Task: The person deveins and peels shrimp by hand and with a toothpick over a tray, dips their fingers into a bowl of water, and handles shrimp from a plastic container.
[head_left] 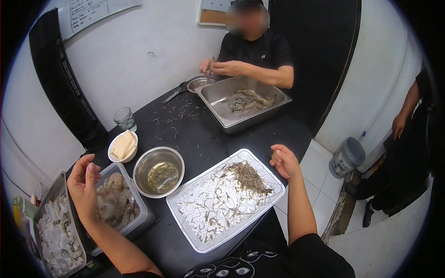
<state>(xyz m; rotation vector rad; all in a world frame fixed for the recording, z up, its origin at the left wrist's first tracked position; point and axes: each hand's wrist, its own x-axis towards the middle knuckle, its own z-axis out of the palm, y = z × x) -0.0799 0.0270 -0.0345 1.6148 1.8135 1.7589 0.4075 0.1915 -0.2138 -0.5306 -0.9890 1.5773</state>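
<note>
My left hand [83,185] is raised over the left side of the table, its fingers bent but apart and nothing in them. Below and beside it, a clear plastic tub [147,215] holds raw shrimp [118,204]. My right hand [284,162] hovers just past the far right corner of a white ridged tray [178,204], empty, with loosely curled fingers. On that tray lies a tangled pile of thin shrimp trimmings [250,178], with more bits scattered around. A steel bowl [141,173] with cloudy liquid and bits stands between the tub and the tray.
Across the table a person [259,51] handles a small item above a steel pan [213,104] of shrimp. Scissors [175,92], a glass [125,119], a white bowl [133,155] and a container of iced shrimp [83,255] stand around. A grey bucket [347,157] and another person are at right.
</note>
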